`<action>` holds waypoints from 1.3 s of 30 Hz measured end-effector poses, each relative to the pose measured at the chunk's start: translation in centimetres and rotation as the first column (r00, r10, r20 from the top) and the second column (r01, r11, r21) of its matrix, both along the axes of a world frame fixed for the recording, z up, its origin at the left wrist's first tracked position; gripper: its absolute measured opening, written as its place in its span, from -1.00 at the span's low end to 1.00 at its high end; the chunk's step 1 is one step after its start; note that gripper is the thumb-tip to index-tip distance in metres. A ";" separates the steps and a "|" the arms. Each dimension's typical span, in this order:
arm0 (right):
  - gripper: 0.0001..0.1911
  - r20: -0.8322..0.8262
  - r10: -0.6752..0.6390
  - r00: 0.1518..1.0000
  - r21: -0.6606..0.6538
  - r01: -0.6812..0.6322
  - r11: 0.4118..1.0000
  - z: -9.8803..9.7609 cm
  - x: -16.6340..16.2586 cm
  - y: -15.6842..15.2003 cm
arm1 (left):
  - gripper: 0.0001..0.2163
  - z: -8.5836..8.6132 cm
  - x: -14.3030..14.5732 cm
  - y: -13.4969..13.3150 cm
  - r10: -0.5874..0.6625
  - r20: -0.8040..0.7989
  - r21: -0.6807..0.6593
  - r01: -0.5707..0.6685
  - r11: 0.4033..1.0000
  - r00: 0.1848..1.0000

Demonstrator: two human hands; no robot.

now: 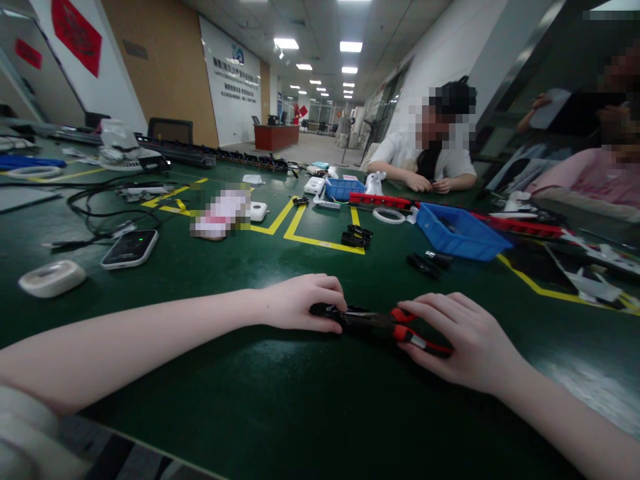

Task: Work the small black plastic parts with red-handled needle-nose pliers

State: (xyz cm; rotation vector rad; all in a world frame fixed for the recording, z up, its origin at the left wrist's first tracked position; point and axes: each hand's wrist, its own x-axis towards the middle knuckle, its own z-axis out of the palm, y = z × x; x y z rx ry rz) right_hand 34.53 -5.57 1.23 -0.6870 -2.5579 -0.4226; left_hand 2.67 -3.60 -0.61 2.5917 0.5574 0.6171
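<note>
My right hand [463,337] is closed round the red and black handles of a pair of pliers [420,340]. The metal jaws point left and meet a small black part [325,310], whose exact kind I cannot make out. Fingers and thumb of my left hand [305,303] pinch that part from its left side. Both hands are low over the green table, near its front edge. Ahead and to the right lie some loose black pieces [424,265], and another group of black pieces [356,235] rests by a yellow tape line.
A blue bin [460,233] stands to the right, a smaller blue bin [344,189] farther back. A phone [130,249], a white oval object [53,278] and black cables [95,200] lie on the left. Across the table a person [425,160] sits, hands on the tabletop.
</note>
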 end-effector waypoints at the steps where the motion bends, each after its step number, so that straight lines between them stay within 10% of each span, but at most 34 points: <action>1: -0.64 0.002 0.001 1.000 0.003 -0.001 1.000 0.0 0.0 0.0 | -0.82 0.0 0.0 0.0 0.001 0.004 0.004 -0.001 1.000 1.000; 39: -0.62 0.001 -0.028 1.000 -0.037 0.028 0.999 -0.5 -0.4 -0.6 | -0.81 0.2 0.0 -0.1 -0.001 0.001 -0.017 0.001 1.000 1.000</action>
